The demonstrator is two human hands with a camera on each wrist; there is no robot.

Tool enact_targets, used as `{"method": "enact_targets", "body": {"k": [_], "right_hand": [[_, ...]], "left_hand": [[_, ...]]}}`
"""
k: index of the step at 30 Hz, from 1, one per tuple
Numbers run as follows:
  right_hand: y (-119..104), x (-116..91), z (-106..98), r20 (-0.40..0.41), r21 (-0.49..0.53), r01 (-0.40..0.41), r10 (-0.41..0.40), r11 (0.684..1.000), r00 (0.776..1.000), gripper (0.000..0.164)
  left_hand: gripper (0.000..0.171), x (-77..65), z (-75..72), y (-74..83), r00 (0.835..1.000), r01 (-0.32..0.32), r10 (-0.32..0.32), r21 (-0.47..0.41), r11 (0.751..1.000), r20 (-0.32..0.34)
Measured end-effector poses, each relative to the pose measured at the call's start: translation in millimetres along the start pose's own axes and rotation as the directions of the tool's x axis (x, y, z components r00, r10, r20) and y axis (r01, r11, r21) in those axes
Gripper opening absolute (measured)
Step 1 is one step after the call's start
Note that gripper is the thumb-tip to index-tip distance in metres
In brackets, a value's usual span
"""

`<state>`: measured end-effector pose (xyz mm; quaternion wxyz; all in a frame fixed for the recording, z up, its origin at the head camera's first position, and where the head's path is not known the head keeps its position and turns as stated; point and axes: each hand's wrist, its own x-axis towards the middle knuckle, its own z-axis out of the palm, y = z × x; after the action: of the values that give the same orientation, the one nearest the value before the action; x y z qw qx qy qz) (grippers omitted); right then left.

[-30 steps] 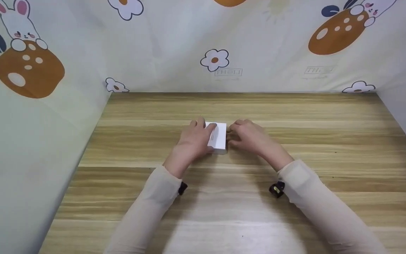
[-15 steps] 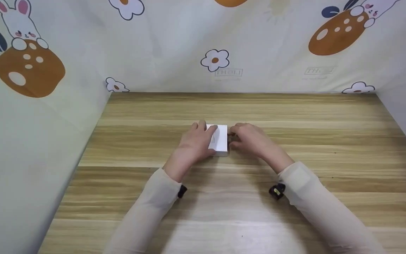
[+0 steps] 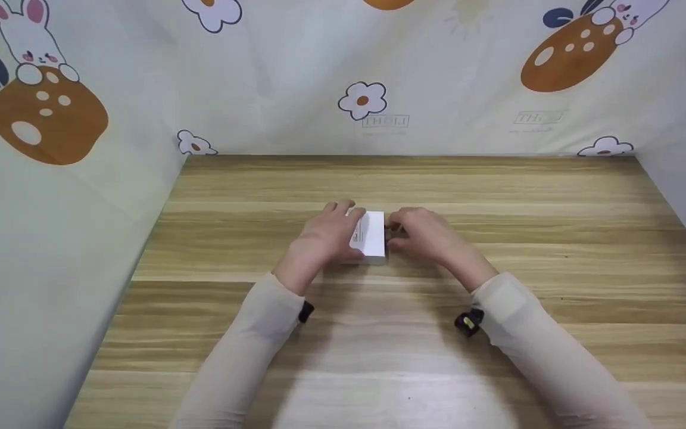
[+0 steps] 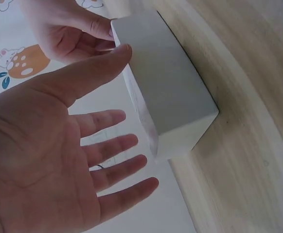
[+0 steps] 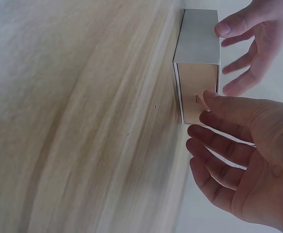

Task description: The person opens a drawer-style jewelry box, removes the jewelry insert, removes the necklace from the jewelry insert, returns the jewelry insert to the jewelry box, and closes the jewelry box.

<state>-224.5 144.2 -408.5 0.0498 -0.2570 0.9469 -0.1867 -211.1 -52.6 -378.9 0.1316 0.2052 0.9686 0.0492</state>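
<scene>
On my feed: white box (image 3: 373, 234), one, on wooden table (image 3: 557, 208), far half, between hands. Left hand (image 3: 326, 236): fingers loosely extended, thumb at box's near top edge. Right hand (image 3: 427, 236): thumb and forefinger pinching small tab (image 5: 203, 103) on tan right end (image 5: 192, 80).

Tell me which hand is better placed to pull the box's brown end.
The right hand, I judge: its thumb and index finger seem to pinch a tab on the brown end; the left hand is farther from it.
</scene>
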Motion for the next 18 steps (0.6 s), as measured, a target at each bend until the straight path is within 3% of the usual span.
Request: {"method": "enact_targets", "body": {"k": [5,18], "right_hand": [[-1.1,0.8,-1.1,0.005,0.005,-0.007,0.007,1.000,1.000,0.023],[-0.8,3.3,-0.4,-0.004,0.012,-0.030,0.030,0.999,1.000,0.013]], "left_hand": [[0.080,5.9,-2.4,-2.4,0.999,-0.040,0.041,-0.036,0.999,0.031],[0.079,16.5,-2.6,-3.1,0.999,-0.037,0.038,-0.047,0.998,0.029]]}}
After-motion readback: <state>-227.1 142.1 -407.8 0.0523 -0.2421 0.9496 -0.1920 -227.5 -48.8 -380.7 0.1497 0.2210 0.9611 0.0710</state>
